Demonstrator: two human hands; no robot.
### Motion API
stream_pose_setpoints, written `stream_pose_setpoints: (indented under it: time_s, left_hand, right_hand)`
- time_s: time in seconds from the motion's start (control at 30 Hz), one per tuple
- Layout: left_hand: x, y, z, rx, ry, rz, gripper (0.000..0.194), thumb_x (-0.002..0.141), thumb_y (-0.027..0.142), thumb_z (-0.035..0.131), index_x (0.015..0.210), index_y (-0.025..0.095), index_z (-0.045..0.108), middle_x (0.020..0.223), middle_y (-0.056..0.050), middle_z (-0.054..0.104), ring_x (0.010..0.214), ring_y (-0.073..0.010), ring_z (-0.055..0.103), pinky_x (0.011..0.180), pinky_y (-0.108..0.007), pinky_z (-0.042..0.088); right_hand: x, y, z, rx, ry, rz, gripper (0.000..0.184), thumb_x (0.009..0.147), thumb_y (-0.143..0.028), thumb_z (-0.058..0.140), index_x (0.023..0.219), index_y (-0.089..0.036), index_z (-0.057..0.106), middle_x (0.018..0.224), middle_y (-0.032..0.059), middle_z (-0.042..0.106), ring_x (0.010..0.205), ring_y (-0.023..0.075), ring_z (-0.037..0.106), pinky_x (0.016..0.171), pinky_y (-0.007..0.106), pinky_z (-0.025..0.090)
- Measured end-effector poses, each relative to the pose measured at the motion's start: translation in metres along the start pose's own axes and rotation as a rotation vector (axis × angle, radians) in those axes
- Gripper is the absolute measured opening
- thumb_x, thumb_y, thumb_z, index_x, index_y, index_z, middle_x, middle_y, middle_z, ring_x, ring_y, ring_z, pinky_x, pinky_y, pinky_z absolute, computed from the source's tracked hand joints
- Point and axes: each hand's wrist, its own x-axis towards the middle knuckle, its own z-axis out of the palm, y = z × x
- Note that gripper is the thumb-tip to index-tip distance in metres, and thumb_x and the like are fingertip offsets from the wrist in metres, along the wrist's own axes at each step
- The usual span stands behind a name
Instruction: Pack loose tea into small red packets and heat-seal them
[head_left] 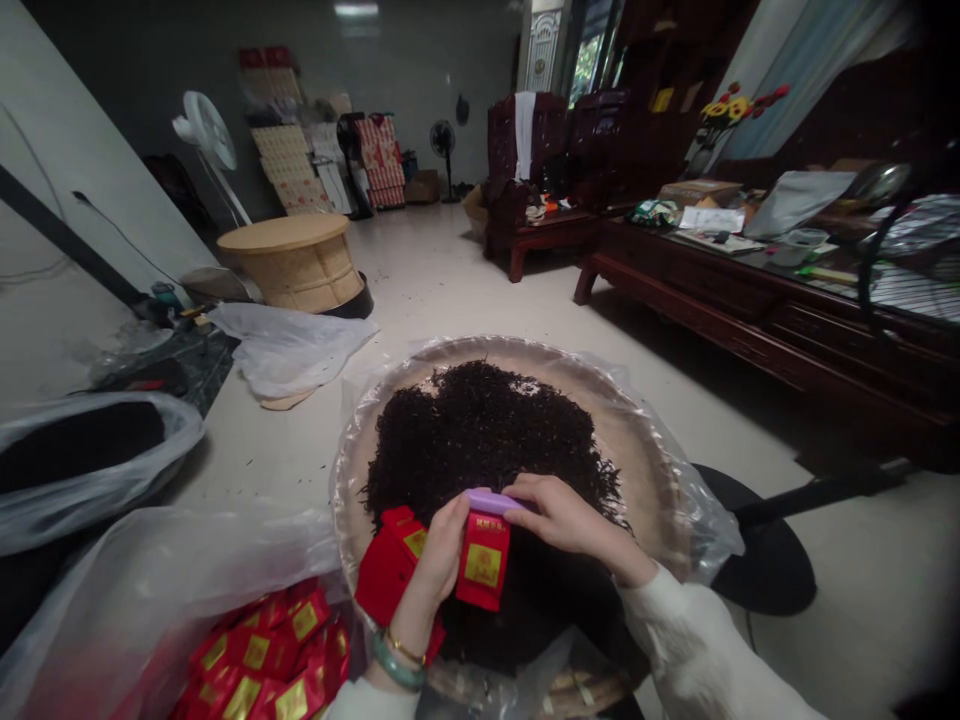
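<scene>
A small red packet (483,562) with a gold label hangs upright over the round tray. My left hand (447,545) is closed at its upper left side. Across its top edge lies a purple bar-shaped tool (491,502), whose exact kind I cannot make out. My right hand (551,512) pinches the tool's right end, while my left fingertips touch its left end. Dark loose tea leaves (487,425) are heaped in the plastic-lined tray (660,480). More red packets (386,570) lie by my left wrist, partly hidden by it.
A clear plastic bag of red packets (262,650) sits at the lower left. Above it stands a bag of dark material (82,440). A black fan base (765,570) is right of the tray. A dark wooden table (705,300) and a round wooden drum (296,265) stand farther off.
</scene>
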Motion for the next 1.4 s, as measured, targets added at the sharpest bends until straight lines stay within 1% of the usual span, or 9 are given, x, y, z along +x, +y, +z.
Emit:
stream_pose_setpoints:
  time_s: [0.27, 0.47, 0.57, 0.7, 0.8, 0.97, 1.07, 1.23, 1.4]
  left_hand:
    - [0.0, 0.002, 0.001, 0.027, 0.07, 0.019, 0.053, 0.063, 0.059, 0.074, 0.089, 0.013, 0.069, 0.074, -0.003, 0.072, 0.069, -0.018, 0.065, 0.067, -0.026, 0.047]
    - [-0.003, 0.006, 0.006, 0.013, 0.101, 0.005, 0.052, 0.058, 0.059, 0.077, 0.082, 0.014, 0.069, 0.074, -0.003, 0.072, 0.066, -0.017, 0.064, 0.063, -0.026, 0.048]
    - [-0.004, 0.004, 0.007, -0.008, 0.105, 0.018, 0.051, 0.06, 0.058, 0.077, 0.084, 0.014, 0.068, 0.079, -0.004, 0.072, 0.073, -0.019, 0.066, 0.069, -0.027, 0.049]
    - [-0.004, -0.002, 0.003, 0.06, -0.014, -0.068, 0.057, 0.061, 0.052, 0.079, 0.099, 0.013, 0.065, 0.086, -0.007, 0.073, 0.072, -0.0208, 0.069, 0.068, -0.029, 0.051]
    - [-0.006, -0.007, -0.003, 0.137, -0.11, -0.145, 0.055, 0.058, 0.044, 0.084, 0.098, 0.013, 0.062, 0.085, -0.008, 0.073, 0.065, -0.0209, 0.071, 0.062, -0.028, 0.052]
    - [-0.007, -0.007, -0.006, 0.119, -0.108, -0.141, 0.053, 0.064, 0.046, 0.079, 0.101, 0.013, 0.06, 0.094, -0.012, 0.073, 0.065, -0.0216, 0.072, 0.06, -0.027, 0.053]
    - [-0.006, -0.006, -0.005, 0.13, -0.1, -0.136, 0.053, 0.066, 0.049, 0.077, 0.1, 0.013, 0.06, 0.094, -0.013, 0.073, 0.062, -0.0208, 0.072, 0.057, -0.027, 0.053]
    - [-0.007, -0.005, -0.002, 0.126, -0.114, -0.131, 0.052, 0.068, 0.054, 0.074, 0.096, 0.013, 0.061, 0.081, -0.007, 0.071, 0.059, -0.0201, 0.071, 0.054, -0.024, 0.05]
    - [-0.009, -0.005, -0.001, 0.087, -0.071, -0.139, 0.054, 0.066, 0.062, 0.071, 0.089, 0.013, 0.061, 0.068, -0.004, 0.069, 0.06, -0.0227, 0.071, 0.058, -0.029, 0.053]
  right_hand:
    - [0.001, -0.001, 0.005, -0.015, 0.003, -0.006, 0.024, 0.092, -0.033, 0.051, 0.087, -0.018, 0.069, 0.08, 0.0055, 0.066, 0.077, 0.0192, 0.06, 0.069, 0.026, 0.041]
    - [0.004, -0.004, 0.011, 0.023, 0.043, 0.031, 0.019, 0.086, -0.025, 0.058, 0.099, -0.017, 0.069, 0.09, 0.0077, 0.068, 0.08, 0.0197, 0.061, 0.072, 0.027, 0.043]
    - [0.005, -0.009, 0.014, 0.003, 0.04, 0.039, 0.017, 0.085, -0.023, 0.059, 0.096, -0.017, 0.069, 0.087, 0.0068, 0.067, 0.077, 0.0187, 0.061, 0.069, 0.026, 0.042]
    - [0.007, -0.009, 0.013, 0.026, 0.069, 0.053, 0.013, 0.086, -0.024, 0.058, 0.086, -0.018, 0.07, 0.081, 0.0043, 0.064, 0.074, 0.0168, 0.059, 0.066, 0.025, 0.04]
    - [0.008, -0.002, 0.011, 0.075, 0.072, 0.055, 0.016, 0.087, -0.027, 0.058, 0.085, -0.018, 0.071, 0.08, 0.0033, 0.064, 0.074, 0.0168, 0.059, 0.067, 0.025, 0.041]
    - [0.005, 0.018, 0.0, 0.228, 0.101, 0.148, 0.03, 0.083, -0.033, 0.062, 0.106, -0.015, 0.069, 0.096, 0.007, 0.068, 0.082, 0.0204, 0.062, 0.071, 0.028, 0.044]
    - [0.002, 0.022, -0.003, 0.238, 0.075, 0.183, 0.038, 0.078, -0.035, 0.068, 0.11, -0.013, 0.068, 0.098, 0.0083, 0.068, 0.084, 0.0219, 0.062, 0.072, 0.029, 0.045]
    - [0.006, 0.011, 0.004, 0.196, 0.025, 0.085, 0.021, 0.082, -0.03, 0.064, 0.096, -0.018, 0.073, 0.082, 0.003, 0.068, 0.076, 0.0183, 0.06, 0.069, 0.026, 0.042]
    - [0.009, 0.01, 0.01, 0.16, 0.04, 0.071, 0.02, 0.085, -0.03, 0.061, 0.091, -0.018, 0.075, 0.076, 0.002, 0.065, 0.073, 0.0172, 0.059, 0.067, 0.025, 0.041]
